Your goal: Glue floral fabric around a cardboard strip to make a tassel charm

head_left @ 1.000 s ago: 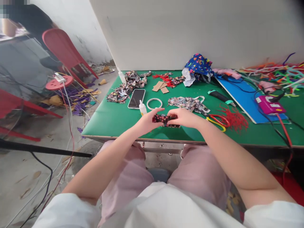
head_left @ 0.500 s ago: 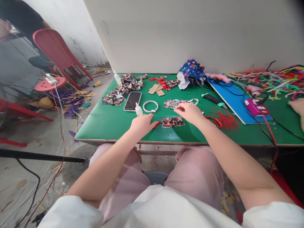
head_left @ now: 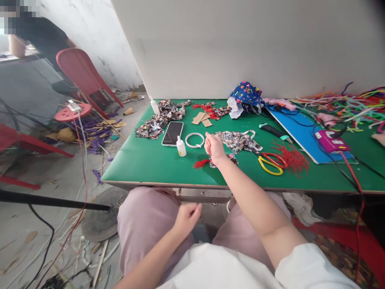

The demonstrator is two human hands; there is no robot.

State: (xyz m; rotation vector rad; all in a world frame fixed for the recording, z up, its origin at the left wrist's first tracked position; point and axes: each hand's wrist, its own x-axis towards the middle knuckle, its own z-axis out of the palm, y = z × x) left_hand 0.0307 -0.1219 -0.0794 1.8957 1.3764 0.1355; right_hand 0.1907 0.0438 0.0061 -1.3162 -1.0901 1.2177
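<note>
My right hand (head_left: 214,148) is closed, its fingers curled in, above the green table; whatever it may hold is hidden. It partly covers a small patterned fabric piece (head_left: 233,159) with a red tassel (head_left: 201,164) at its left end. Lower down, over my lap, my left hand (head_left: 188,218) is closed too, and its grip cannot be seen into. Left of my right hand lie a white ring-shaped roll (head_left: 195,134) and an upright white glue bottle (head_left: 181,147). Beyond it is a larger patterned cloth bundle (head_left: 236,140). Scissors (head_left: 270,165) with red and yellow handles lie to its right.
A phone (head_left: 173,133), cardboard pieces (head_left: 202,119) and fabric scraps (head_left: 162,116) lie on the table (head_left: 144,164). Rightward are a cutter knife (head_left: 273,131), red threads (head_left: 293,158), a blue board (head_left: 303,132) and a purple power box (head_left: 332,141) with cables. A person sits far left.
My left hand has dropped from beside the glue bottle to over my lap and closed. My right hand has moved left over the fabric piece, uncovering the scissors. The view has shifted slightly.
</note>
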